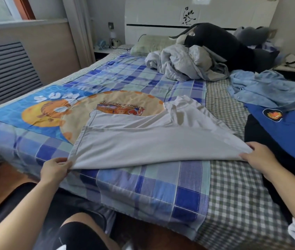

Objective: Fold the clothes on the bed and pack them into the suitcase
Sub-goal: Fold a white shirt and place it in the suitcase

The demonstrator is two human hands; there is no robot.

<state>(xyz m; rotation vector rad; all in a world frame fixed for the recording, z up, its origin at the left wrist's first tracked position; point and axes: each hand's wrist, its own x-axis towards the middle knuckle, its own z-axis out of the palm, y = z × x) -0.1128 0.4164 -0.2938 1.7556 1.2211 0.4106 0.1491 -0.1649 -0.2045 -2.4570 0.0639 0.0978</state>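
White T-shirt [143, 141]: spread on the bed, partly folded over itself, its near edge stretched between the two hands and lifted slightly off the cover.
Left hand [54, 170]: the near left corner of the shirt is pinched between thumb and curled fingers.
Right hand [259, 156]: the near right corner is pinched in the same way, fingers curled over the cloth.
Plaid bedcover [143, 186]: blue checks with a cartoon print, lying under the shirt and beyond the left grip.
Blue garment with an orange badge [287, 127]: just beyond the right grip, lying on dark clothing.
Light blue shirt [262, 89]: farther beyond the right grip, crumpled.
Grey quilt [182, 64]: heaped well beyond both grips, near the headboard.
Suitcase: not seen in the head view.
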